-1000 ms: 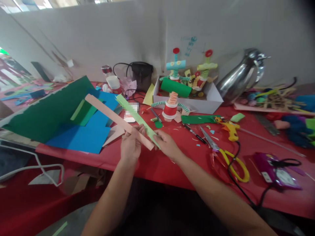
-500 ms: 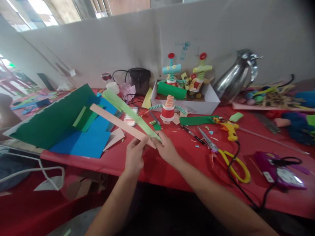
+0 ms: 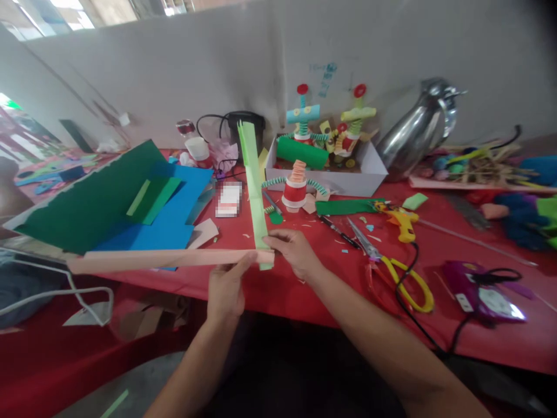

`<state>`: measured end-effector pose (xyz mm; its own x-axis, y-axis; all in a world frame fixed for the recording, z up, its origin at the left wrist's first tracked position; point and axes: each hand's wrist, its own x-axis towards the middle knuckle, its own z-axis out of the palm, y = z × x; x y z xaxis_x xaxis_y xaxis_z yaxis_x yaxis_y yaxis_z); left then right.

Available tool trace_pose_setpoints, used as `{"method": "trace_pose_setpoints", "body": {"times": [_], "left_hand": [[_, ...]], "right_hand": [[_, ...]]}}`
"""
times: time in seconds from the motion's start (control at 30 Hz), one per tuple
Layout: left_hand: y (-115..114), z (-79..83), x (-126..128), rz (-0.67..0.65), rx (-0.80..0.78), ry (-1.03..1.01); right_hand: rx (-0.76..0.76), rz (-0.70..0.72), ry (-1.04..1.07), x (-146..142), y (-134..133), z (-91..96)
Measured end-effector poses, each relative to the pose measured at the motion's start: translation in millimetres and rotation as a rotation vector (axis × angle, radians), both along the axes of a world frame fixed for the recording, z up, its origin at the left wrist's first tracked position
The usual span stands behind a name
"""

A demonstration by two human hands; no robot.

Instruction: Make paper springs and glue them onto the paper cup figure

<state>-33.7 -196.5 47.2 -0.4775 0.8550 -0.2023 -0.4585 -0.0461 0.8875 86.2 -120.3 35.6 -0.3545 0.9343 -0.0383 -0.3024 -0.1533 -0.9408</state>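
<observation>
My left hand (image 3: 227,290) pinches a long peach paper strip (image 3: 165,258) near its right end; the strip stretches out level to the left. Between thumb and fingers, my right hand (image 3: 292,251) holds a light green paper strip (image 3: 256,191) close to its lower end. That strip stands away from me, its far end split into several layers. The two strips cross at nearly a right angle, the peach end over the green one, just between my hands. Behind them on the table sits a red and white paper cup (image 3: 295,193) with coiled green paper arms and a folded peach stack on top.
Scissors (image 3: 369,247) with red and yellow handles, a yellow glue gun (image 3: 401,222) and a purple device (image 3: 483,299) lie to the right. A white box (image 3: 326,181) with paper figures and a steel jug (image 3: 418,130) stand behind. Green card (image 3: 91,203) and blue card (image 3: 143,238) lie left.
The strips have swung apart: the green one turned upright, away from me, and the peach one turned down level to the left. Both hands still grip them at the crossing end.
</observation>
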Motion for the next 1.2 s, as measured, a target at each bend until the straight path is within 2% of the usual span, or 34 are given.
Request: {"method": "trace_pose_setpoints", "body": {"times": [0.17,0.27,0.37,0.47,0.57,0.67,0.77,1.0,1.2], "left_hand": [[-4.4,-6.5,-6.2,-0.137,-0.073,-0.069],[-3.8,-10.3,-5.8,-0.104,-0.104,-0.076],[1.4,-11.2,-1.9,-0.047,-0.059,-0.052],[8.0,-10.3,2.1,0.020,-0.006,-0.026],[11.2,-10.6,1.8,0.042,0.014,-0.013],[10.6,-12.4,-4.1,-0.052,-0.015,-0.050],[10.6,-14.1,-11.6,-0.174,-0.092,-0.072],[17.5,-19.0,-14.3,-0.135,-0.167,-0.016],[18.9,-22.6,-16.1,-0.226,-0.173,0.030]], "right_hand": [[0.073,-0.008,-0.045,0.8,-1.2,1.8],[0.107,-0.014,-0.070,0.8,0.2,0.6],[0.095,-0.004,-0.078,1.2,1.1,-0.7],[0.050,0.088,-0.072,2.0,1.1,-2.8],[0.076,0.193,-0.066,3.5,1.8,-6.4],[0.080,0.205,-0.059,5.4,4.3,-9.7],[0.018,0.216,-0.035,7.6,7.2,-9.5],[-0.023,0.209,-0.090,8.8,10.6,-5.9],[0.058,0.118,-0.177,8.0,12.7,-9.1]]}}
